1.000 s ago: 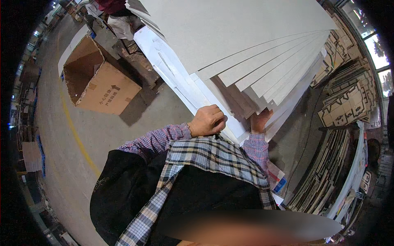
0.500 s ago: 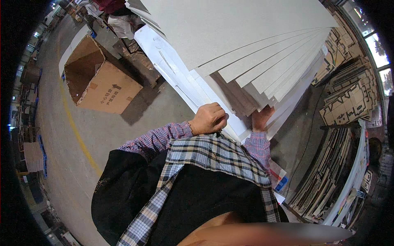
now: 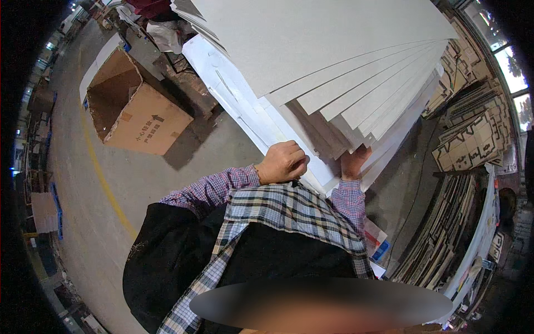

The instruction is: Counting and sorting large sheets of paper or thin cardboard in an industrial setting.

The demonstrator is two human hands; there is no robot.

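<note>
Warehouse floor (image 3: 167, 183); both hands' fingers grip fanned board stack (image 3: 334, 67), right fingertips hidden.

We see a thick stack of large pale grey cardboard sheets (image 3: 334, 61), fanned so their edges step apart at the near corner. It rests tilted on a white board (image 3: 245, 111), its near end held against our chest.
</note>
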